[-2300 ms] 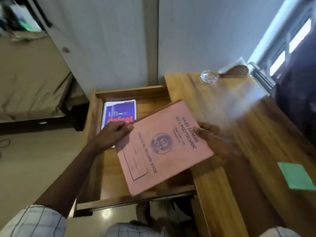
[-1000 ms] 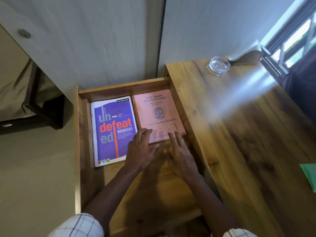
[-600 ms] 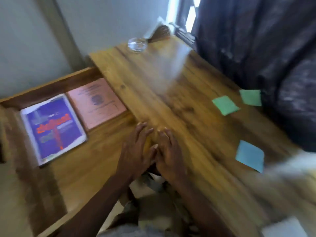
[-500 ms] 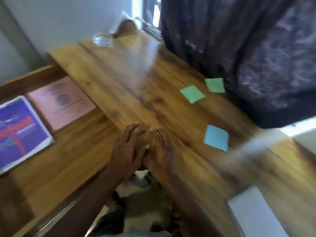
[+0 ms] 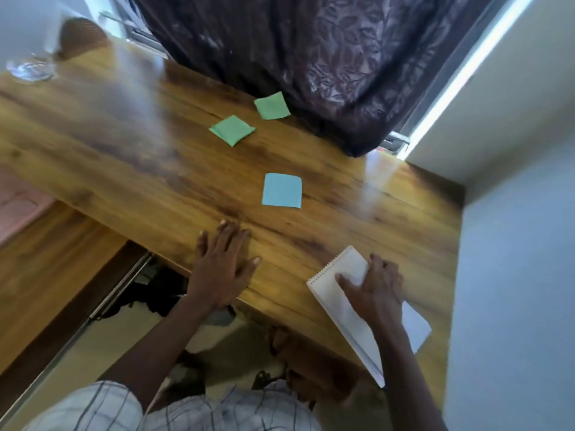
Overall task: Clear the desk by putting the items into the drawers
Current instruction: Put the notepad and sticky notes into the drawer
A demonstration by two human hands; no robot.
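My right hand (image 5: pixel 375 290) lies on a white spiral notepad (image 5: pixel 339 301) at the desk's near right edge, its fingers spread over the top page and curling at the pad's right side. My left hand (image 5: pixel 222 265) rests flat and open on the bare wooden desk (image 5: pixel 124 141) near the front edge. A blue sticky note (image 5: pixel 282 190) sits just beyond my left hand. Two green sticky notes (image 5: pixel 232 130) (image 5: pixel 272 105) lie farther back. The open drawer (image 5: pixel 40 275) is at the left, with a corner of the pink record book (image 5: pixel 18 206) showing in it.
A glass ashtray (image 5: pixel 29 68) stands at the desk's far left corner beside a brown woven object (image 5: pixel 82 34). A dark patterned curtain (image 5: pixel 311 57) hangs over the back edge. A pale wall (image 5: pixel 513 275) closes the right side. My knees are below the desk edge.
The pink book went from both hands into the drawer beside the purple notebook. My view swung right across the desk. My right hand moved onto the white notepad; my left settled flat on the desk.
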